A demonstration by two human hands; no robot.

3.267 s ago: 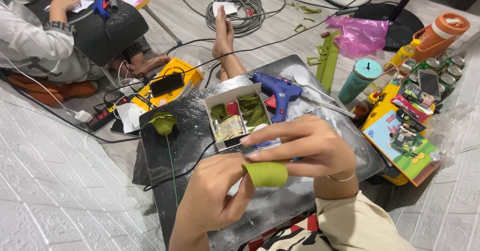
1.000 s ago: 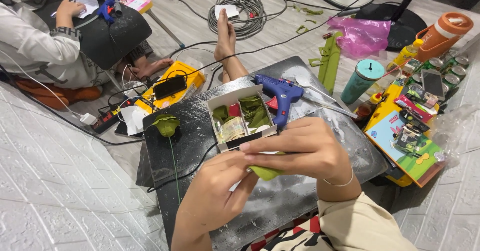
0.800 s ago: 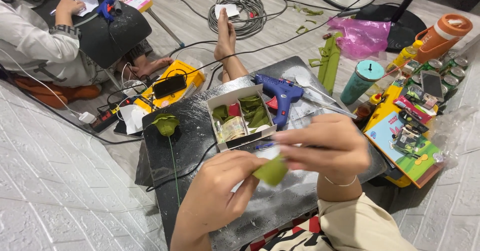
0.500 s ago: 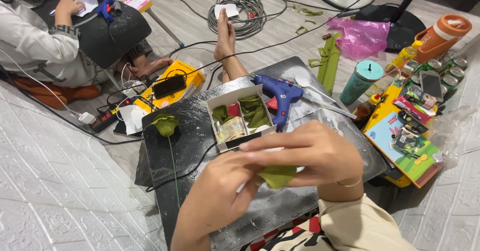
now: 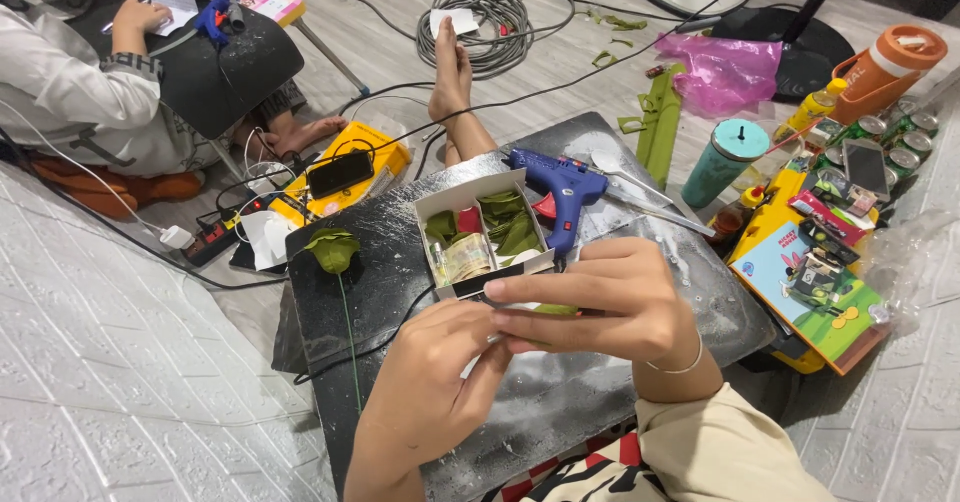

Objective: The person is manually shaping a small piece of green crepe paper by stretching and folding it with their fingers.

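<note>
Low in the frame's centre, above the dark surface (image 5: 400, 292): left hand (image 5: 430, 387) and right hand (image 5: 600, 302) both pinching a green leaf (image 5: 555, 310) between fingertips, seemingly to fold it, below the box (image 5: 480, 232).

On the counter (image 5: 420, 272) there is one blue glue gun (image 5: 560, 188), one small divided white box (image 5: 480, 232) and one green folded flower on a wire stem (image 5: 333, 250). At its right edge stand one teal tumbler (image 5: 728, 160) and one orange jug (image 5: 885, 72).
</note>
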